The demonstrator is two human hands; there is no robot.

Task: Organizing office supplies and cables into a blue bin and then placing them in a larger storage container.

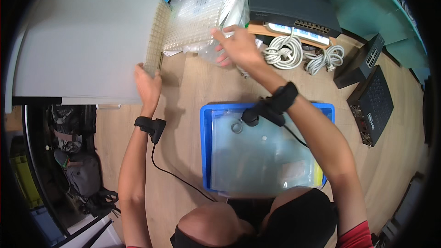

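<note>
My left hand [148, 83] grips the near end of a narrow beige gridded strip [155, 41], which stands along the side of a grey cabinet [86, 38]. Beside the strip lies a translucent gridded plastic pouch [196, 17] with some print on it; whether the two are joined, I cannot tell. At the pouch's right corner, my right hand [239, 46] hovers slightly blurred with fingers apart, holding nothing visible. Black straps with small devices circle both wrists. Before my knees sits a blue plastic tray [205, 144] bearing translucent document folders [255, 155].
A black network switch [293, 7] sits over a white power strip [299, 32] at the back. Coiled white cables [284, 51] lie below it. Two black boxes [372, 106] stand at right. Backpacks [81, 175] lean at left. Wood-look floor [182, 137] lies between.
</note>
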